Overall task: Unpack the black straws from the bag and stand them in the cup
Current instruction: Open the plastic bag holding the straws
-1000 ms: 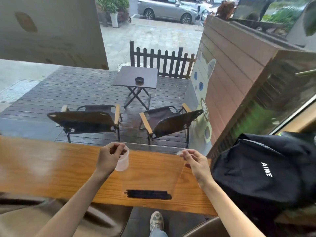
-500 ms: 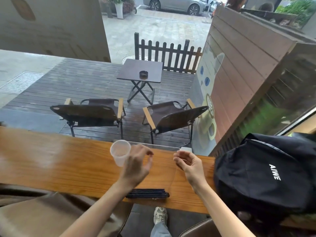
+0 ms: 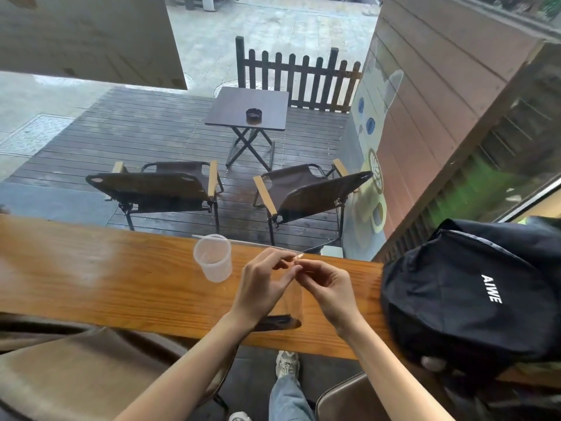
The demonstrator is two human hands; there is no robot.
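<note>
Both hands at the bag's mouth, straws not yet out.
Head view: my left hand (image 3: 267, 281) and right hand (image 3: 326, 284) pinch the clear bag (image 3: 293, 296) top; black straws (image 3: 277, 322) lie at its bottom on the tabletop (image 3: 106, 284), cup (image 3: 213, 258) beside. Next, I'd pull it open.

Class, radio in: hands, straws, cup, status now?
Both hands pinch bag top. Straws bagged. Cup upright, empty. Nothing blocking.

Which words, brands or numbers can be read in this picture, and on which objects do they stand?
"AIWE": white capitals on the black backpack at the right end of the wooden counter.
The round emblem on the cat picture outside: too blurred to read.
No other text is visible.
</note>
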